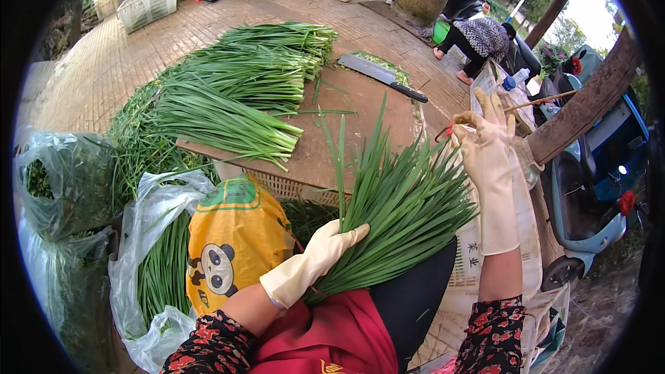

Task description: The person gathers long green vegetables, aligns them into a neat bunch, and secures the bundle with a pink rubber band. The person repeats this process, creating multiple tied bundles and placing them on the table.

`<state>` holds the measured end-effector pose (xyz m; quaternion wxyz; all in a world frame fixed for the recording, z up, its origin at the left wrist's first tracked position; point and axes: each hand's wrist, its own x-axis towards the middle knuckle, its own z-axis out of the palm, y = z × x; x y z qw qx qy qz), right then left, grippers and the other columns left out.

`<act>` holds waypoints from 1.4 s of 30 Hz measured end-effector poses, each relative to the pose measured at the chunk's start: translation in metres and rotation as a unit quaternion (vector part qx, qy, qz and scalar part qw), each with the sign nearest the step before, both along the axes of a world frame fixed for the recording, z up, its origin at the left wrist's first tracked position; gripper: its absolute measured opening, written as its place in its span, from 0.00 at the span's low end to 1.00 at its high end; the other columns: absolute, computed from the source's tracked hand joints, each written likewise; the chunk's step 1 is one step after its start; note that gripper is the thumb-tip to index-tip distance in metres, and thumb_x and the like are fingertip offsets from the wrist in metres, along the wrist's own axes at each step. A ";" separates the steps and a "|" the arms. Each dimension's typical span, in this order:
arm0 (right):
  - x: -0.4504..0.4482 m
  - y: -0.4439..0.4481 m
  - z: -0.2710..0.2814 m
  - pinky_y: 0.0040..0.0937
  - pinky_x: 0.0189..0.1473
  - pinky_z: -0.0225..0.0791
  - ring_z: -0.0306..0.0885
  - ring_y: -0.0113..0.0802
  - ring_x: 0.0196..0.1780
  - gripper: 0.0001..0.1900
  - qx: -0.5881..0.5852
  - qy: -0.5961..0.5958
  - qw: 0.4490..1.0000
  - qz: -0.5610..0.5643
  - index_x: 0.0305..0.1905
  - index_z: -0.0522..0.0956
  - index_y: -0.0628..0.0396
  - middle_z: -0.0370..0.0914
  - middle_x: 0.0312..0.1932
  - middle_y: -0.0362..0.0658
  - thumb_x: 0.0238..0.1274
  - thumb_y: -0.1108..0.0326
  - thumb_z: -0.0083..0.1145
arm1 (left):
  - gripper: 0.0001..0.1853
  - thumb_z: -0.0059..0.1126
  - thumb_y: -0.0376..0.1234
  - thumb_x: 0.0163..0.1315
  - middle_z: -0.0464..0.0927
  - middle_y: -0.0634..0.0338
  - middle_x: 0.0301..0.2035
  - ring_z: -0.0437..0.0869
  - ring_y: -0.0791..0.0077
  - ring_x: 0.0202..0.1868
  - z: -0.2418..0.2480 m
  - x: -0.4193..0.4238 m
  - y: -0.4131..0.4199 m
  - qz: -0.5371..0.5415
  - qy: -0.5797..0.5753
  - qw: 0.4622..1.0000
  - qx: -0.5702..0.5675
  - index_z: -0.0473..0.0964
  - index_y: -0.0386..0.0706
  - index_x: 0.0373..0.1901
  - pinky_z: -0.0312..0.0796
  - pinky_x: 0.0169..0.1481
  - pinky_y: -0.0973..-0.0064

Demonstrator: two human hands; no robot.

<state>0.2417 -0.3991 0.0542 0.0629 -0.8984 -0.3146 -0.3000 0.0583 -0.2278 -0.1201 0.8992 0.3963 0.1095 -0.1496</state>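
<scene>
My left hand (321, 253), in a cream rubber glove, grips a bunch of long flat green leaves, apparently garlic chives (405, 213), over my lap. Its leaf tips fan out up and to the right. My right hand (483, 150), gloved alike, is raised at the right with its fingers spread, apart from the bunch. A thin stick and something red show close by its fingers. Ahead, more chive bunches (228, 119) lie on a brown board (369, 101), pale stem ends to the right. A cleaver (366, 67) with a black handle rests at the board's far right.
Beside my left leg are a yellow panda-print bag (234, 244) and clear plastic bags (127, 265) of greens. White plastic crates (148, 5) stand behind. A wooden post (587, 98) and blue scooter (576, 208) are at right. One person (480, 39) bends over nearby.
</scene>
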 end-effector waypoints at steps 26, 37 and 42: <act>-0.047 0.012 -0.039 0.62 0.75 0.33 0.43 0.58 0.78 0.28 -0.169 0.136 0.976 -0.005 0.41 0.82 0.58 0.53 0.75 0.55 0.58 0.39 0.57 | 0.17 0.55 0.40 0.70 0.82 0.61 0.36 0.79 0.77 0.34 -0.019 0.000 -0.004 0.035 -0.036 0.980 0.191 0.78 0.35 0.49 0.72 0.41 0.75; -0.050 0.005 -0.049 0.45 0.72 0.54 0.63 0.51 0.70 0.13 0.086 0.350 0.932 0.032 0.37 0.84 0.56 0.69 0.67 0.49 0.51 0.59 0.70 | 0.19 0.56 0.42 0.69 0.83 0.58 0.37 0.82 0.76 0.36 -0.017 0.001 -0.006 0.037 -0.031 0.982 0.180 0.78 0.37 0.51 0.74 0.44 0.75; -0.059 0.008 -0.032 0.44 0.70 0.58 0.66 0.50 0.68 0.14 0.016 0.321 0.947 0.023 0.42 0.84 0.54 0.70 0.67 0.45 0.52 0.60 0.69 | 0.19 0.56 0.43 0.69 0.83 0.58 0.36 0.81 0.75 0.35 -0.021 0.001 -0.006 0.035 -0.032 0.981 0.189 0.78 0.37 0.50 0.73 0.42 0.75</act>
